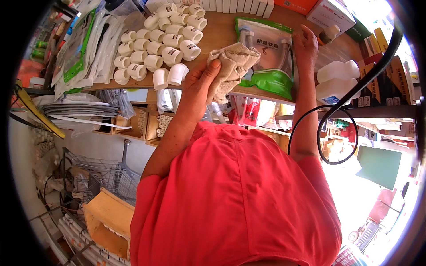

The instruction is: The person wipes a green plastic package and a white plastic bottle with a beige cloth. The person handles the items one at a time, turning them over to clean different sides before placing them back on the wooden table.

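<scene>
My left hand [199, 84] grips a folded beige cloth [231, 68], its thumb across the cloth's near edge. The cloth is above the front of a wooden shelf and overlaps a clear bag with green edges [269, 83] that holds a flexible hose with metal fittings. At the bag's right edge is my right hand [305, 46], fingers slightly bent and apart, with nothing seen in it; whether it touches the bag, I cannot tell. White plastic pipe elbows [154, 48] stand in rows on the shelf, left of the cloth.
Plastic-wrapped packets [83, 50] lie at the left. White bottles [337, 71] and dark boxes [396, 79] stand at the right, where a black cable [369, 78] loops down. Lower left are a wire basket [103, 173] and a wooden box [109, 212].
</scene>
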`<action>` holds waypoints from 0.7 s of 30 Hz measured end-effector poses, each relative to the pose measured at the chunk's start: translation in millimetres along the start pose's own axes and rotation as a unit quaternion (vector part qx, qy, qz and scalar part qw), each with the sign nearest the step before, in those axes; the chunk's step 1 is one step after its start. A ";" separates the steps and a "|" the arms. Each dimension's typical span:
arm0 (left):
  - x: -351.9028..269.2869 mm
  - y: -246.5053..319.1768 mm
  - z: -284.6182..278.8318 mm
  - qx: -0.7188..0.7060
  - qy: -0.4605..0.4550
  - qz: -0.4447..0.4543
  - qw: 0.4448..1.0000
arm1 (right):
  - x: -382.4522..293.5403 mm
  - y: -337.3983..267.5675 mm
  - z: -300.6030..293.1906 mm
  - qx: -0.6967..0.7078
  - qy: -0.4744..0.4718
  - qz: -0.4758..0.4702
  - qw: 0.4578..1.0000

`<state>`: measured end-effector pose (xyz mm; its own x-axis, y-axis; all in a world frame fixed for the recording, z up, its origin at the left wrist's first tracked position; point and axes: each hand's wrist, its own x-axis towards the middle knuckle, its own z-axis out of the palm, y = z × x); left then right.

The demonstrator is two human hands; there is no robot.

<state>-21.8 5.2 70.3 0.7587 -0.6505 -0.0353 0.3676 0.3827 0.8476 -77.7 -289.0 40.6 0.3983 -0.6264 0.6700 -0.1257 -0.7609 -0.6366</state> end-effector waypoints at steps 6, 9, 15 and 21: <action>3.8 -3.2 -5.5 -0.043 0.013 0.006 0.999 | -33.6 -94.4 -27.5 0.252 -0.112 0.000 0.961; 5.4 -6.7 -7.7 -0.025 -0.027 0.022 0.999 | -58.4 -133.0 -30.6 0.210 -0.221 -0.055 0.951; 0.5 -0.1 0.7 0.016 -0.056 0.032 0.998 | -81.1 -134.3 -19.9 0.236 -0.239 -0.018 0.942; 18.0 11.4 -11.4 -0.073 0.036 0.022 0.996 | -82.5 -118.2 -42.2 0.419 -0.112 0.122 0.893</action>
<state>2.2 5.3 73.2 0.8102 -0.5846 -0.0426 0.4041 0.5045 0.7630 -134.1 -154.6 76.6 0.6355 -0.6346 0.4397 0.4531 -0.1546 -0.8779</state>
